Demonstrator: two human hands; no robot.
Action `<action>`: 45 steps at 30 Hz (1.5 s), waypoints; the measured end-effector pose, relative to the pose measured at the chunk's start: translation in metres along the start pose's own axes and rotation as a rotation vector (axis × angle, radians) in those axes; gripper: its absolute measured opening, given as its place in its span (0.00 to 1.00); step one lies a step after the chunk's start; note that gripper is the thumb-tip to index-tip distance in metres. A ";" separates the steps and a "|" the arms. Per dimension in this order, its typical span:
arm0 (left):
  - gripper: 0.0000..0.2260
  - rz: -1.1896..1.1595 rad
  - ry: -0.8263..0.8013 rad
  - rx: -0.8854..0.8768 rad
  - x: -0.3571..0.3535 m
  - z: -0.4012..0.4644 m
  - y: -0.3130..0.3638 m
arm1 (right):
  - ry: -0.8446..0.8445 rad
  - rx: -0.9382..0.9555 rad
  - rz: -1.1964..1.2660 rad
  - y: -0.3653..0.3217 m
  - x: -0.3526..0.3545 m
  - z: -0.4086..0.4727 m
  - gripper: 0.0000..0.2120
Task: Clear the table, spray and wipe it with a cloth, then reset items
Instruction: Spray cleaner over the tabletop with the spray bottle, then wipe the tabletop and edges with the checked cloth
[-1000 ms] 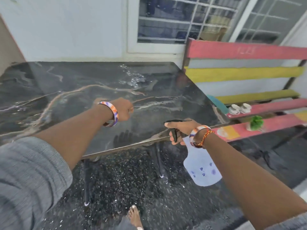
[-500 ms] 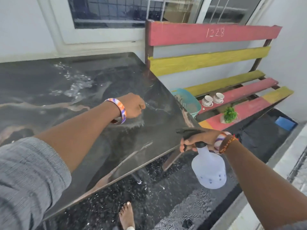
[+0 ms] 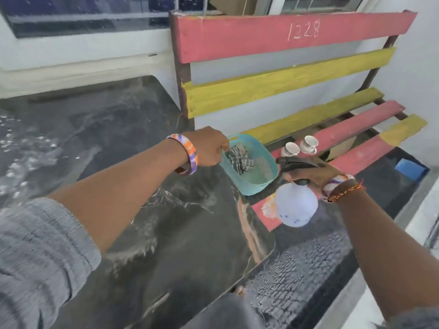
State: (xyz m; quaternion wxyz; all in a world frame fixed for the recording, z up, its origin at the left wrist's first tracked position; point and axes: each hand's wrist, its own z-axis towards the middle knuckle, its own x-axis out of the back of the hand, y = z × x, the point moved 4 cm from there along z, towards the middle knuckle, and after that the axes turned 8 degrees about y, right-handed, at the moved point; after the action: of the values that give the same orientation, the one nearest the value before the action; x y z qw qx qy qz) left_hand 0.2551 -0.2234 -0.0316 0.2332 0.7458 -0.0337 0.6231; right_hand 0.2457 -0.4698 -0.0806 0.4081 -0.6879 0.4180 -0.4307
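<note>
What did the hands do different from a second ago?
The left hand left the wet table and reached right to the blue basket on the bench, where it now pinches the striped cloth. The right hand still grips the spray bottle, carried off the table edge toward the bench. The two cups stayed put.

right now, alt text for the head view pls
The left hand pinches a striped cloth in a teal basket on a painted bench, while the right hand holds a spray bottle. A wet dark table lies below; two cups sit on the bench.
</note>
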 end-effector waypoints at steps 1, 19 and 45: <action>0.15 0.015 -0.023 -0.004 -0.003 0.015 0.007 | 0.003 0.018 0.010 -0.001 0.005 0.013 0.34; 0.22 0.135 -0.522 0.367 -0.207 0.232 -0.028 | -0.438 -0.083 0.136 0.113 0.022 0.210 0.12; 0.13 -0.376 0.194 0.700 -0.103 0.216 -0.018 | -0.255 0.009 -0.117 0.039 0.093 0.208 0.23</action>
State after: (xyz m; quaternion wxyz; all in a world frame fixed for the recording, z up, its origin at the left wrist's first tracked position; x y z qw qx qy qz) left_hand 0.4356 -0.3161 -0.1590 0.0772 0.7109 0.3397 0.6109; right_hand 0.4571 -0.5262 -0.1544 0.4352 -0.7584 0.3199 -0.3648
